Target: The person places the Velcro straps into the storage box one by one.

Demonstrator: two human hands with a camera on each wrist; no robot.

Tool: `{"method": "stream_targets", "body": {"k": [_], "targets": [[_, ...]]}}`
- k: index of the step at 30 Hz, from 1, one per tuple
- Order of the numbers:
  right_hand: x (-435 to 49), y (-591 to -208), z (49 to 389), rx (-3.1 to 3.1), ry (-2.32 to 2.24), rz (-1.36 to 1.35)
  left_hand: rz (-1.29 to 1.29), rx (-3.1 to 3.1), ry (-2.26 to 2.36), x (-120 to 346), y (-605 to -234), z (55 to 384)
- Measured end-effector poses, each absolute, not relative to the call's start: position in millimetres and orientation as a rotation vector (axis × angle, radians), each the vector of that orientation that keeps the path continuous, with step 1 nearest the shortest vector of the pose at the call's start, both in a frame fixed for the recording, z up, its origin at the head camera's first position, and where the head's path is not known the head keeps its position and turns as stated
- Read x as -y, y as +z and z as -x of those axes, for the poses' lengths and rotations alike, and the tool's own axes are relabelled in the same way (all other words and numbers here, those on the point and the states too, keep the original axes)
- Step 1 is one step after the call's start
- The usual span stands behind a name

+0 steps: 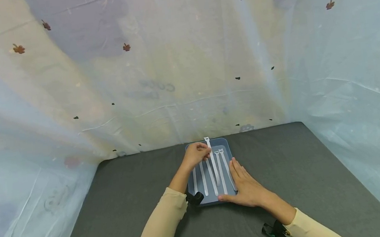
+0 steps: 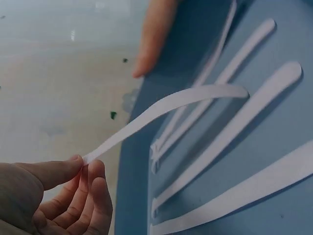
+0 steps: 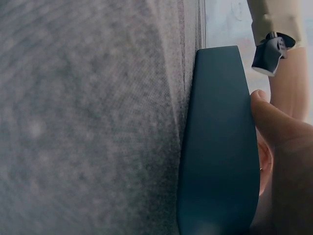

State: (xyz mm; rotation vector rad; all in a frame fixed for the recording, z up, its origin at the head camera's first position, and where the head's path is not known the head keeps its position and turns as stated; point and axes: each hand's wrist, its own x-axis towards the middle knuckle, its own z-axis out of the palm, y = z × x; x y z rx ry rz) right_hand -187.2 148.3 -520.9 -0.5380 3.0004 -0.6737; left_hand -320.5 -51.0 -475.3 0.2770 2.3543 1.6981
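Observation:
My left hand [image 1: 195, 154] pinches a white strap [image 1: 214, 167] between thumb and forefinger, near its slotted head. In the left wrist view that strap [image 2: 166, 105] arches over the blue tray, its rounded free end above other straps. Several similar white straps [image 1: 204, 180] lie lengthwise, side by side, in the shallow blue tray [image 1: 210, 200]. My right hand [image 1: 247, 187] rests at the tray's near right corner, its fingers straight along the right side and the thumb at the near edge. The right wrist view shows the tray's outer wall [image 3: 220, 142] with the thumb on its rim.
A dark grey cloth [image 1: 142, 189] covers the table under the tray. Pale patterned sheeting [image 1: 171, 74] hangs behind the table and at both sides. Black wrist devices [image 1: 195, 198] sit on both wrists, the left one close to the tray's near left corner.

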Motion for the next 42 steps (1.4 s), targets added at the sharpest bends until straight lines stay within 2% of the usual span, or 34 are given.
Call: {"method": "stream_targets", "body": {"k": [42], "targets": [[-150.3, -522.5, 188.3, -3.005, -0.661, 0.556, -0.301, -2.648, 1.225, 38.2, -495.5, 315.8]]}}
